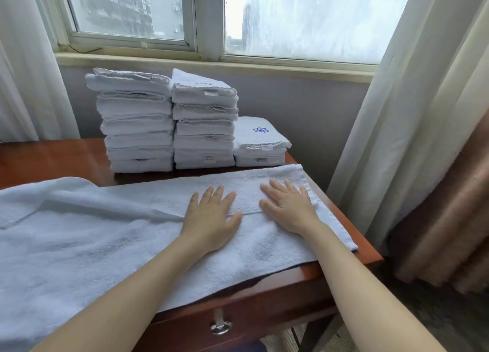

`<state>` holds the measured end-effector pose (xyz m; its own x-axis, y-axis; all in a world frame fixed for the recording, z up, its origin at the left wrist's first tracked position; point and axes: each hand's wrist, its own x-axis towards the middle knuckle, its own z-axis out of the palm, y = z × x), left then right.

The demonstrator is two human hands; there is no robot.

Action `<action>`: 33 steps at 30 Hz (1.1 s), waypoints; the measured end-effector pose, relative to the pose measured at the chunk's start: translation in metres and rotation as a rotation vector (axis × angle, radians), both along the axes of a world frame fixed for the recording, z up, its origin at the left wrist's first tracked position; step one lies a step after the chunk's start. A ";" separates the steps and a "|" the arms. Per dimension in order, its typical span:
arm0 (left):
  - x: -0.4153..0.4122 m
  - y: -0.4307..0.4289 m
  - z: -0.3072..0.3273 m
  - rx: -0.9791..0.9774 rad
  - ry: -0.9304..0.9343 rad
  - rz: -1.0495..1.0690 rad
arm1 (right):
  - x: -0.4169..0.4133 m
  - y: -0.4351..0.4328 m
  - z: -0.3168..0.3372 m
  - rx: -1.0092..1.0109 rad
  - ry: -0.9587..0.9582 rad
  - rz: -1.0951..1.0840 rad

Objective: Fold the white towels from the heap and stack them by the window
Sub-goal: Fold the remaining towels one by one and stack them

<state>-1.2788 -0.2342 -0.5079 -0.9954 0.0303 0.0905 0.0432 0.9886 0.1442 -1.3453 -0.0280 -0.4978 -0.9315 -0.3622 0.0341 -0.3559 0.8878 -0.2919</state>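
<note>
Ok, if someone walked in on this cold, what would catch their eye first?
The three stacks of folded white towels under the window, two tall and one short at the right. Then the left hand and right hand lying flat, side by side, on the long towel spread across the table.

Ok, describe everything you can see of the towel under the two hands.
The towel is white terry cloth, laid lengthwise across the wooden desk, in front of the folded stacks. Its right end lies flat, with a hemmed edge near the desk's right side; the left part is rumpled and runs out of view. Its near edge hangs a little over the desk front. The left hand and right hand press flat on it, fingers straight, with a raised ridge between them.
</note>
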 end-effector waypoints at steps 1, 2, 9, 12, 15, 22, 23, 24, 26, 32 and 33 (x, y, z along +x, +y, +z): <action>-0.003 0.002 0.000 0.002 0.001 0.000 | -0.003 0.002 0.000 -0.001 0.000 -0.003; -0.005 0.004 0.000 0.004 0.004 -0.002 | -0.005 0.003 0.000 -0.003 0.001 -0.005; -0.007 0.006 0.002 0.028 0.003 -0.011 | -0.010 0.011 0.000 -0.005 -0.026 0.044; -0.006 0.004 0.002 0.023 -0.006 -0.030 | -0.004 0.018 0.006 -0.077 -0.051 0.097; -0.008 -0.001 0.001 -0.003 -0.007 -0.047 | 0.008 0.019 0.008 -0.189 0.000 0.089; -0.009 -0.006 0.001 -0.029 -0.010 -0.084 | 0.025 0.020 0.026 -0.035 0.144 0.110; -0.008 -0.006 0.001 -0.017 -0.007 -0.086 | 0.024 0.022 0.030 0.022 0.150 0.118; -0.007 -0.006 0.001 -0.001 -0.002 -0.088 | 0.023 0.025 0.034 0.078 0.162 0.121; -0.005 -0.006 0.002 0.030 0.024 -0.092 | 0.022 0.030 0.039 0.153 0.206 0.081; -0.003 -0.001 0.006 -0.068 0.150 -0.175 | 0.024 0.037 0.037 0.195 0.334 -0.048; -0.003 -0.001 0.006 -0.073 0.147 -0.182 | 0.024 0.036 0.036 0.197 0.340 -0.057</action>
<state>-1.2816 -0.2350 -0.5015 -0.9492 0.2200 0.2251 0.2371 0.9701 0.0514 -1.3217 0.0081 -0.4616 -0.8980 -0.3403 0.2790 -0.3510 0.9363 0.0121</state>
